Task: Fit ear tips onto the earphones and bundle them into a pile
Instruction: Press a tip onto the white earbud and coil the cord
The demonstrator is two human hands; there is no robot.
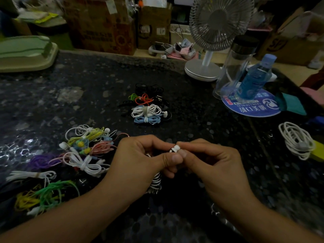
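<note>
My left hand (140, 160) grips a black-and-white striped earphone (156, 181), whose coiled cord hangs below the fist. My right hand (208, 162) pinches a white ear tip (176, 148) at the earbud end, thumb and forefinger meeting my left thumb there. A pile of bundled earphones (147, 106) in black, orange, green, white and light blue lies farther back at the middle of the dark speckled table (87, 102). Loose coloured earphones (84, 149) are spread at the left. More green and yellow earphones (45, 195) lie at the near left.
A white desk fan (208, 50) stands at the back right, beside a clear bottle (235, 65) and a blue bottle (254, 78) on a round blue mat (252, 107). A coiled white cable (296, 141) lies at the right. Cardboard boxes (103, 25) stand behind the table.
</note>
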